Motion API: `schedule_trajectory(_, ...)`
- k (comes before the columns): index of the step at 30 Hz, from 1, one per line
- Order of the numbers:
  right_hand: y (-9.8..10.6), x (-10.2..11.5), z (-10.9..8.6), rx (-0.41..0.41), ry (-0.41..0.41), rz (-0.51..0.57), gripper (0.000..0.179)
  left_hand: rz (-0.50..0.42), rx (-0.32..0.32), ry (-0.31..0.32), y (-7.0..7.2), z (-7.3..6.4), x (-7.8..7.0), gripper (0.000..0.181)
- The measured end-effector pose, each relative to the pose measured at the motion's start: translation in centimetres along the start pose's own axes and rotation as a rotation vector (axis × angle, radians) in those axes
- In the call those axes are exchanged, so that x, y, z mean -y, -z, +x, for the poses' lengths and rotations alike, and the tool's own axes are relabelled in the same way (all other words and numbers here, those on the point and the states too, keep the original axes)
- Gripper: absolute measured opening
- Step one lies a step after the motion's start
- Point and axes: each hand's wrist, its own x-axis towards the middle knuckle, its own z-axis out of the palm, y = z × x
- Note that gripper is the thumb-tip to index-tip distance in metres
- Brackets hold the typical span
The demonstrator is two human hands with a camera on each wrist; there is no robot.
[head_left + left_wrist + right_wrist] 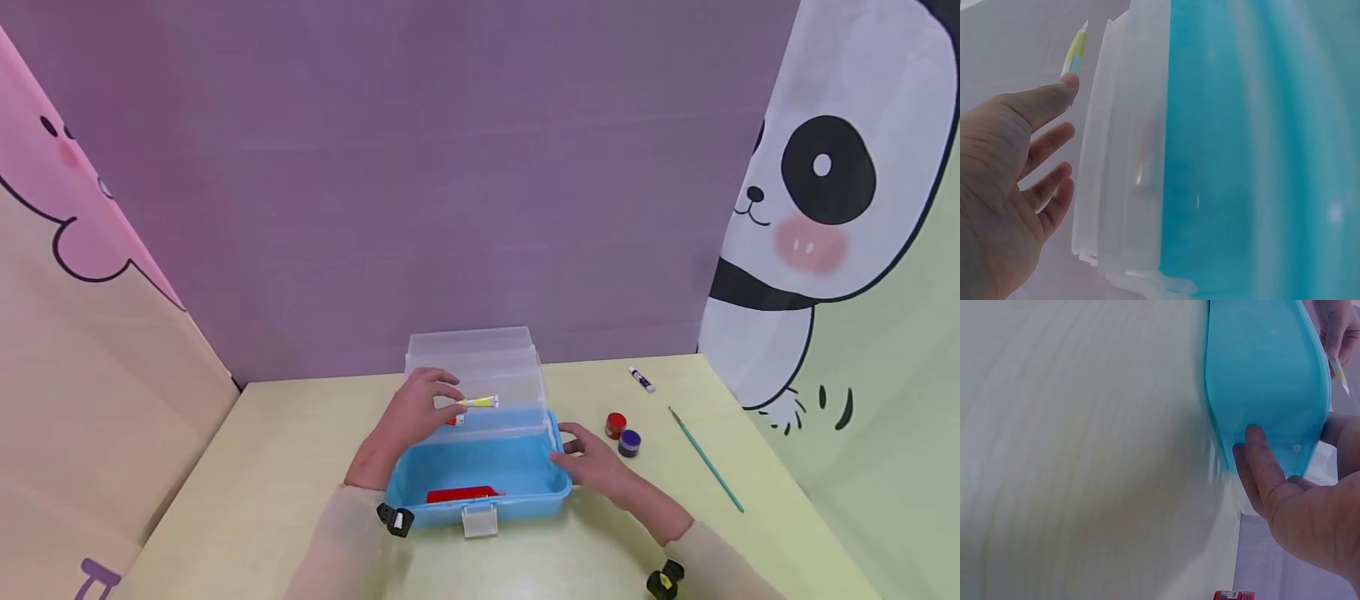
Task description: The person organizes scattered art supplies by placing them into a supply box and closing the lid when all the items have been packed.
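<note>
My left hand [426, 408] pinches a small yellow paint tube [483, 402] between thumb and forefinger, held over the raised clear lid [480, 354] of a blue plastic box [521, 504]. In the left wrist view the tube [1075, 53] points up from the thumb tip, the other fingers loosely bent. My right hand [596, 462] holds the box's right end wall, thumb at the rim and fingers against the outside, as the right wrist view shows on the blue wall [1266, 381]. Inside the box lies a red tube or bottle [461, 494]. A small orange-red tube [459, 420] shows partly behind the left hand's fingers.
Right of the box stand a red paint pot [616, 423] and a purple paint pot [629, 443]. Behind them lies a small white-and-purple tube [642, 380]; farther right, a teal paintbrush [708, 463]. A white latch [480, 521] hangs at the box front. Printed cloth walls surround the table.
</note>
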Motion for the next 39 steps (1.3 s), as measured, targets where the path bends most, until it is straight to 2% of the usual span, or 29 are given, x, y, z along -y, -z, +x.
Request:
schedule_trajectory(9,-0.3,-0.2,0.0,0.008,-0.010,0.010,0.059,-0.034,0.011,0.021,-0.2,-0.2,-0.4,0.017)
schedule_trajectory(15,-0.5,-0.3,-0.2,0.011,-0.009,0.002,0.061,0.012,0.018,-0.005,0.0,-0.2,-0.6,0.030)
schedule_trajectory(22,-0.3,0.0,-0.3,0.004,-0.009,-0.016,0.061,0.018,-0.022,0.004,0.8,-0.6,-0.4,0.029)
schedule_trajectory(26,-0.2,0.3,-0.3,-0.009,-0.018,-0.019,0.060,0.009,-0.025,-0.016,1.1,-0.7,0.0,0.030)
schedule_trajectory(30,-0.2,0.3,-0.3,-0.011,-0.019,-0.008,0.059,0.003,-0.018,-0.031,1.1,-1.1,0.4,0.034)
schedule_trajectory(34,-0.2,0.3,-0.2,-0.009,-0.023,-0.008,0.060,-0.006,-0.014,-0.020,1.2,-1.6,0.6,0.039)
schedule_trajectory(39,-0.1,0.2,-0.1,-0.013,-0.028,-0.004,0.060,0.000,-0.051,-0.013,1.3,-2.1,0.7,0.049)
